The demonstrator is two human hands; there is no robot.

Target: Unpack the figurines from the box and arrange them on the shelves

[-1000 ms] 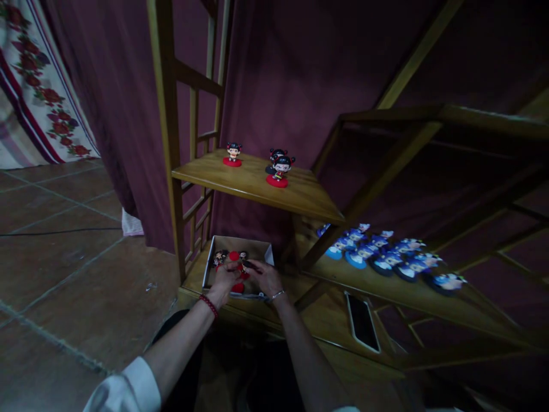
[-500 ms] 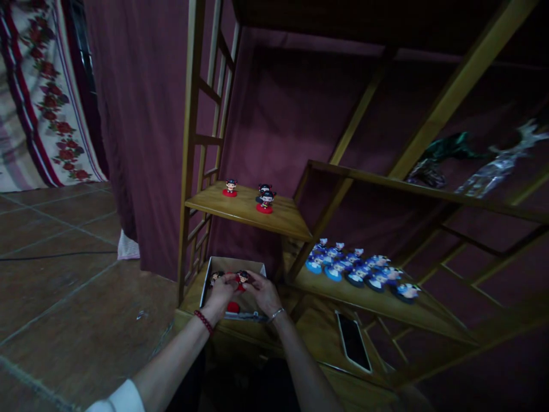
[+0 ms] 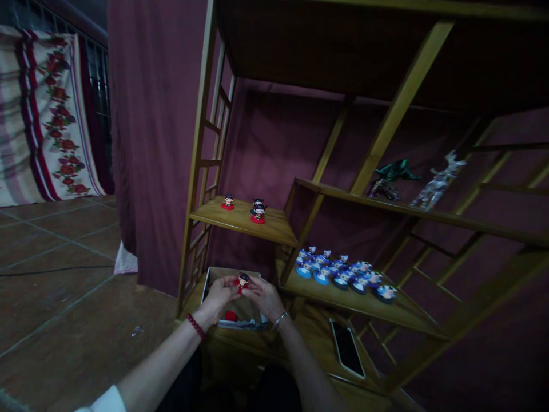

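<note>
Between my two hands is a small red figurine (image 3: 242, 280) with dark hair, its face toward me. My left hand (image 3: 220, 296) is closed on its left side, and my right hand (image 3: 265, 297) grips it from the right. Both hands are over an open cardboard box (image 3: 246, 326) on the low shelf. Inside the box lies a red round piece (image 3: 230, 316); my left hand hides part of the box's contents. On the small shelf above stand a figurine on a red base (image 3: 228, 202) and a pair of similar figurines (image 3: 258, 214) close together.
Several blue-and-white figurines (image 3: 343, 272) stand in rows on the shelf at right. Below them lies a phone (image 3: 347, 348). A green ornament (image 3: 397, 171) and a clear, shiny ornament (image 3: 437, 180) sit higher up. The wooden shelf's upright (image 3: 198, 154) rises at left, beside a purple curtain (image 3: 158, 143).
My view has shifted, so more of the upper shelves shows. Both hands have lifted the red figurine slightly relative to the box, and the dark-haired figurine at the box's left is now hidden.
</note>
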